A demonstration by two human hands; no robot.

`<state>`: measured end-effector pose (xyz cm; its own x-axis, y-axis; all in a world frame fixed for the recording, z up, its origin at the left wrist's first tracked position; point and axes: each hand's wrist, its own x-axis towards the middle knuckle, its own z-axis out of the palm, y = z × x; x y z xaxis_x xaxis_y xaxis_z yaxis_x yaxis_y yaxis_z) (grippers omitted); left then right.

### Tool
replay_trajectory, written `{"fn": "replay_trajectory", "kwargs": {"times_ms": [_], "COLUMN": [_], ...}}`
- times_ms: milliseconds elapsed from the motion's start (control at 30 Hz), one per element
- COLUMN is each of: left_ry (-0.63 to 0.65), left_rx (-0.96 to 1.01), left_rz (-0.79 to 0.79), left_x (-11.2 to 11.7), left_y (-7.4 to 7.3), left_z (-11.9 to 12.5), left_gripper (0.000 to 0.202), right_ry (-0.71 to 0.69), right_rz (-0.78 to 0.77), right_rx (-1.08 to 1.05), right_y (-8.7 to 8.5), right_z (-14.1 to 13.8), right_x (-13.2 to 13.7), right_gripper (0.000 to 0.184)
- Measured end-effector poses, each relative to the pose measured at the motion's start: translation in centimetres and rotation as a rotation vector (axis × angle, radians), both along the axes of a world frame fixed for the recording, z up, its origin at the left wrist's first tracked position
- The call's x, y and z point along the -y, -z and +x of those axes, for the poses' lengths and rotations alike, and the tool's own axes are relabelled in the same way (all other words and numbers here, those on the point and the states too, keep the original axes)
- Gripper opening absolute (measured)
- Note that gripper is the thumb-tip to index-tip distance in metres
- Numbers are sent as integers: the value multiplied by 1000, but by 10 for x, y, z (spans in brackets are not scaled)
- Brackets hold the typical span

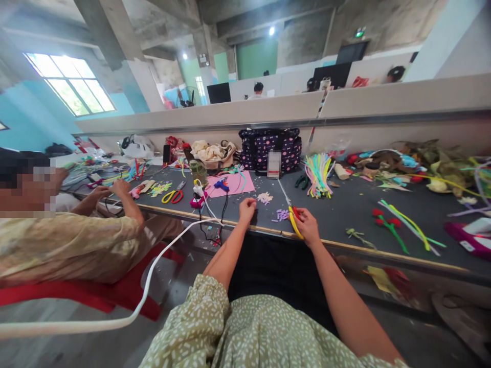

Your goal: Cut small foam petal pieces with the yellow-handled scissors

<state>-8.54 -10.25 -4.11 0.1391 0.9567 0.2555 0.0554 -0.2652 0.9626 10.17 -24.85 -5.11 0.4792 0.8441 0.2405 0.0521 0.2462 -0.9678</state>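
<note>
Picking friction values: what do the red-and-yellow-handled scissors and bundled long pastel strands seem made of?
Red-and-yellow-handled scissors: likely smooth plastic grips, by bright, even colour; blades probably metal, silvery. Bundled long pastel strands: matte, perhaps chenille stems, by the unglossy look; fibres too small to confirm.

I count two hands of my own, left hand (247,208) and right hand (308,226). I have two scissors: one in my grip (293,223), one lying apart (177,196). Before me are three piles of snippets, cream (264,198), purple (281,215) and yellow (160,189); also one bag (253,151), one glue gun (221,185), one pink sheet (243,183) and one big bundle (319,176), its strips too crowded for me to number.
</note>
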Motion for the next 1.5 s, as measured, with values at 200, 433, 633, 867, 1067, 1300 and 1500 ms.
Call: {"fn": "replay_trajectory", "kwargs": {"times_ms": [200,433,633,867,1067,1300,1500], "left_ry": [326,422,453,331,53,90,164], "left_rx": [-233,-466,-603,-424,70,597,707], "left_rz": [193,292,385,376,9,-351,-415], "left_x": [30,32,38,35,16,10,7], "left_y": [8,2,6,5,3,-4,-1], "left_z": [14,13,16,18,26,29,26], "left_gripper": [17,19,16,8,16,37,37], "right_ry": [14,9,4,-7,4,125,121], "right_rz": [-38,-34,-48,-18,-22,-301,-347], "right_rx": [-99,-69,-40,-31,119,781,937], "right_y": [-4,-1,0,6,4,-5,-7], "right_z": [1,1,2,4,3,-6,-9], "right_x": [2,1,1,-1,-1,8,8], "right_gripper": [51,51,52,50,50,51,51]}}
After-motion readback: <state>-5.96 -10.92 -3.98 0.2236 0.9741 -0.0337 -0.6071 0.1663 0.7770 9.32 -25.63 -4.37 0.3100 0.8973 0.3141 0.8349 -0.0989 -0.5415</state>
